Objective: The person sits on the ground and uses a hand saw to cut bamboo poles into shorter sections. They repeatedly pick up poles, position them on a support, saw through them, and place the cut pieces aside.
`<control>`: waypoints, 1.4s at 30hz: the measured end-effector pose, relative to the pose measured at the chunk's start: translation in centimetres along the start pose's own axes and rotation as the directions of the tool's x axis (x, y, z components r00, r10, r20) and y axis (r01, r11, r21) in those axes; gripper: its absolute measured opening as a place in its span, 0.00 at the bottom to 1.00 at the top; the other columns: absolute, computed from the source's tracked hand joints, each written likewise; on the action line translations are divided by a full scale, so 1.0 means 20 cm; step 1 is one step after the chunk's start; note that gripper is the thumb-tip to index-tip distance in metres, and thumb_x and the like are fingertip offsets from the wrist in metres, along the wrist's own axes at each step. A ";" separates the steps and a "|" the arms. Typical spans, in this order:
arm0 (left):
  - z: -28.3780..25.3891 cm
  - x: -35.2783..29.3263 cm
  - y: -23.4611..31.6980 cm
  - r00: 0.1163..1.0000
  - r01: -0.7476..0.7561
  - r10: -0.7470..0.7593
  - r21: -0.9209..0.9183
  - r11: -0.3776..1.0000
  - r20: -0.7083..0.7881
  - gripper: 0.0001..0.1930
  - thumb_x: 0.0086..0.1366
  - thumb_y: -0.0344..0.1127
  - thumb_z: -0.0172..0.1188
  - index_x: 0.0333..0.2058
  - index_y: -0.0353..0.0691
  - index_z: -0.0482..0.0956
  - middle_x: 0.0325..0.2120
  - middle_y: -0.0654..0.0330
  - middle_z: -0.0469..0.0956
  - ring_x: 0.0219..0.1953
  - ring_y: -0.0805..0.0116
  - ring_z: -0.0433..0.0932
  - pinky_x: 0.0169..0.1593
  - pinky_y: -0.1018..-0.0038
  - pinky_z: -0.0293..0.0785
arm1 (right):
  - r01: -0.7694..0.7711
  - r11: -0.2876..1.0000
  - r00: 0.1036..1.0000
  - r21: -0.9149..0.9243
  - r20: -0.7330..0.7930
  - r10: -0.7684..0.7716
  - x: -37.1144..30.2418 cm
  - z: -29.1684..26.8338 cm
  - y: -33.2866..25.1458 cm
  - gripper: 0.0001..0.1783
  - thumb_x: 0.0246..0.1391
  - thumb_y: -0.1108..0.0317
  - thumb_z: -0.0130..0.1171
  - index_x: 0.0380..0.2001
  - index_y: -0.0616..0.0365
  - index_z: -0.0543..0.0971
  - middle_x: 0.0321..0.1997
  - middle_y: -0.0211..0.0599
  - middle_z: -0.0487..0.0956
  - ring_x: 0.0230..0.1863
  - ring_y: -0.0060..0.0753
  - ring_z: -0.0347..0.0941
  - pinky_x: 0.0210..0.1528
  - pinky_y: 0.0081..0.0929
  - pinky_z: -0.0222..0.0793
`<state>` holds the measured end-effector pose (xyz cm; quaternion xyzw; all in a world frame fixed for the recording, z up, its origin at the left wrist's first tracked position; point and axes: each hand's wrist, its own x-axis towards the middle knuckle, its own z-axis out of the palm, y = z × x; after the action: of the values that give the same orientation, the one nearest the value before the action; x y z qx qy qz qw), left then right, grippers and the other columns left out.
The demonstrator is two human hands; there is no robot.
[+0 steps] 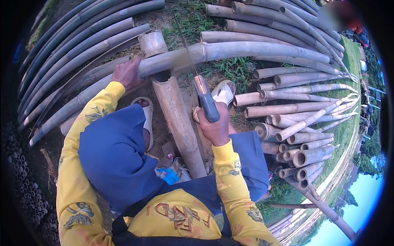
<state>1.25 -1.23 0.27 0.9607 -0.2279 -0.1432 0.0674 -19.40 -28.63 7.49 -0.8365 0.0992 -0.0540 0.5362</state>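
Observation:
A long bamboo pole (246,49) runs across in front of me, over a thick bamboo piece (180,123) that lies between my feet. My left hand (128,74) is closed round the pole, left of the thick piece. In my right hand (216,126) is the dark handle of a handsaw (209,107). The saw's thin blade points away from me and meets the pole just right of the thick piece. Blur where blade and pole meet hides how deep any cut is.
Long bamboo poles (82,53) lie side by side at the left. Many cut bamboo lengths (305,158) are stacked at the right, more poles (262,26) behind. My sandalled feet (223,93) flank the thick piece. A blue and white packet (168,175) lies near my lap.

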 end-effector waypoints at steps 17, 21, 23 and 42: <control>-0.01 0.00 -0.01 1.000 -0.011 0.010 0.023 1.000 0.027 0.30 0.52 0.49 0.75 0.46 0.37 0.72 0.44 0.43 0.83 0.46 0.41 0.84 0.51 0.51 0.79 | -0.121 0.992 0.991 0.042 0.061 0.119 0.20 0.02 -0.09 0.07 0.57 0.74 0.64 0.29 0.63 0.75 0.22 0.39 0.75 0.22 0.31 0.69 0.29 0.30 0.66; 0.01 -0.01 -0.09 1.000 0.003 -0.003 -0.007 1.000 -0.025 0.30 0.52 0.48 0.74 0.46 0.37 0.72 0.44 0.43 0.83 0.46 0.40 0.84 0.51 0.51 0.79 | -0.117 0.991 0.993 0.060 -0.006 0.118 -0.32 -0.06 -0.09 0.08 0.54 0.77 0.65 0.37 0.64 0.80 0.25 0.41 0.79 0.26 0.34 0.76 0.35 0.29 0.72; 0.02 -0.07 -0.06 1.000 0.028 -0.028 -0.007 1.000 0.000 0.30 0.52 0.48 0.74 0.46 0.37 0.72 0.44 0.43 0.83 0.46 0.40 0.84 0.51 0.51 0.79 | -0.313 0.949 0.948 -0.035 0.050 0.314 -0.65 -0.24 -0.22 0.11 0.52 0.80 0.66 0.41 0.66 0.81 0.27 0.44 0.80 0.28 0.35 0.79 0.36 0.28 0.74; 0.14 -0.10 -0.04 0.982 -0.001 0.011 0.053 0.999 -0.187 0.33 0.49 0.49 0.78 0.48 0.39 0.73 0.42 0.49 0.82 0.45 0.46 0.84 0.51 0.55 0.80 | -0.282 0.959 0.957 -0.035 0.057 0.283 -0.52 -0.23 -0.29 0.12 0.53 0.79 0.65 0.42 0.67 0.82 0.26 0.38 0.79 0.26 0.28 0.76 0.35 0.25 0.73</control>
<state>-1.05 0.25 -1.97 0.9707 -0.2273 -0.0459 0.0635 -29.80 -27.97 14.93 -0.8221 0.2017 0.0502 0.5300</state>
